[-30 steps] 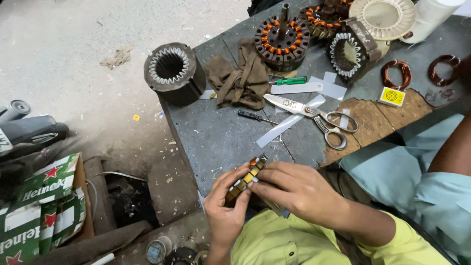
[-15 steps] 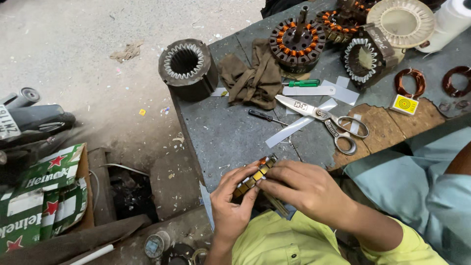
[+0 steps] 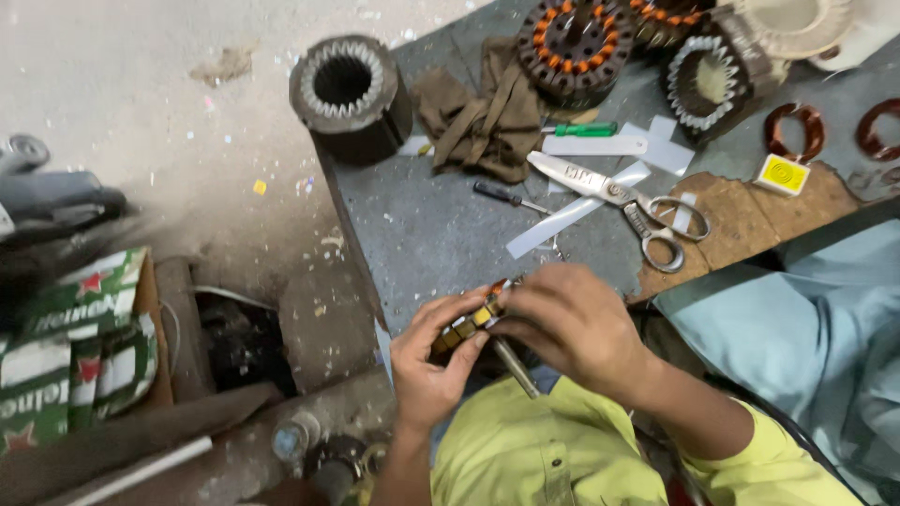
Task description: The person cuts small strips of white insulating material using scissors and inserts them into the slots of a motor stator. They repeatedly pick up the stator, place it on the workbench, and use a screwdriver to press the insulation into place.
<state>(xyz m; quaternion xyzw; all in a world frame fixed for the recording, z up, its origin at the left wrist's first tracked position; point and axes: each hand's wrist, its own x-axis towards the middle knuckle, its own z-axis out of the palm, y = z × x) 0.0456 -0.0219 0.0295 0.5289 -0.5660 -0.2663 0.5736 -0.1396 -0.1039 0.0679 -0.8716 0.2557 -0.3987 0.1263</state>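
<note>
My left hand (image 3: 429, 361) cups a small motor armature (image 3: 466, 323) with yellow and copper-coloured segments at the near edge of the grey workbench (image 3: 422, 234). My right hand (image 3: 567, 323) covers its upper end, fingers pressed onto the windings. A metal shaft (image 3: 515, 367) sticks out below my hands toward my yellow-green shirt. Much of the armature is hidden under my right hand.
On the bench lie scissors (image 3: 619, 201), white paper strips (image 3: 562, 220), a small black screwdriver (image 3: 506, 197), a green-handled one (image 3: 583, 129), a brown rag (image 3: 487, 117) and several motor stators (image 3: 352, 94). Another person's light-blue clothing (image 3: 806, 328) is at right. A green carton (image 3: 75, 337) sits at left.
The camera view has shifted slightly, so the bench sits higher and further right in the frame. Both hands stay on the armature, my right fingers working at its upper end.
</note>
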